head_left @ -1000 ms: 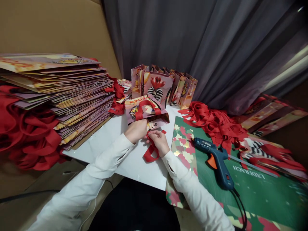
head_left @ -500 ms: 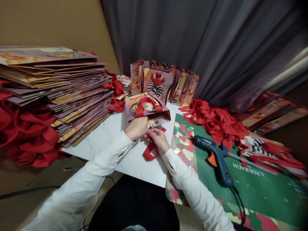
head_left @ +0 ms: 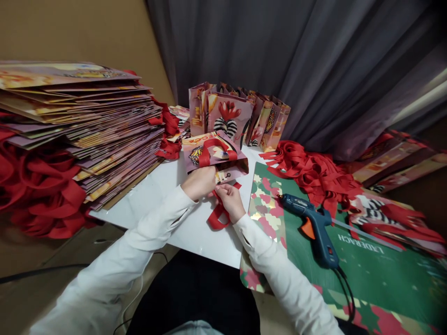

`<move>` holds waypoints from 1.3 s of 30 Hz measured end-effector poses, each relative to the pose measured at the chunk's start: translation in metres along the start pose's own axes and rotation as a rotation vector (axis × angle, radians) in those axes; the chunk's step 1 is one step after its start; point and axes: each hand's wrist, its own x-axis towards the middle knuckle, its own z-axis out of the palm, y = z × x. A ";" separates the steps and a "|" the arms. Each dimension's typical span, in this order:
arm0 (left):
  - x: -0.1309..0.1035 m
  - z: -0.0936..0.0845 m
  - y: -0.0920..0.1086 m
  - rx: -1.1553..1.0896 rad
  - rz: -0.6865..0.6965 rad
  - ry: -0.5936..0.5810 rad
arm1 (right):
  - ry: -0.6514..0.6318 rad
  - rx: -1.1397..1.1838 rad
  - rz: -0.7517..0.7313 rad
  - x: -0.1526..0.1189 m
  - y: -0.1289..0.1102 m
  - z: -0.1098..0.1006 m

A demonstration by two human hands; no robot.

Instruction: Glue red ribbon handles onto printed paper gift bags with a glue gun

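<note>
A printed paper gift bag lies on its side on the white board, mouth toward me, with a red ribbon handle across its upper panel. My left hand is closed at the lower edge of the mouth, gripping the bag; its fingertips are partly hidden. Close beside it, my right hand pinches a second red ribbon against that edge. This ribbon hangs in a loop below the fingers, onto the board.
A tall stack of flat bags and red ribbons stand at left. Finished-looking upright bags line the back. More ribbons lie right, above a green mat holding a glue gun with a glue stick and cable.
Both hands stay at the bag's mouth with almost no movement. The whole view has shifted slightly.
</note>
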 end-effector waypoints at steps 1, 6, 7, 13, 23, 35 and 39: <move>-0.001 -0.001 0.001 0.001 0.000 -0.002 | 0.001 -0.001 -0.002 0.000 0.000 -0.001; -0.001 -0.001 0.003 0.000 0.002 -0.008 | -0.035 0.003 0.005 -0.001 -0.002 -0.003; -0.001 0.000 0.002 -0.002 0.005 -0.011 | -0.040 0.005 0.007 -0.002 -0.002 -0.003; 0.001 0.004 0.001 -0.004 0.004 -0.005 | -0.110 -0.037 0.056 0.000 0.000 -0.004; -0.002 0.000 0.008 0.005 -0.005 0.004 | -0.089 -0.038 0.039 -0.002 -0.005 -0.003; 0.003 0.004 0.001 -0.030 0.032 -0.005 | 0.021 -0.041 0.020 0.002 0.000 -0.003; 0.004 0.005 -0.001 -0.050 0.061 -0.024 | 0.096 -0.041 -0.013 0.002 0.005 0.000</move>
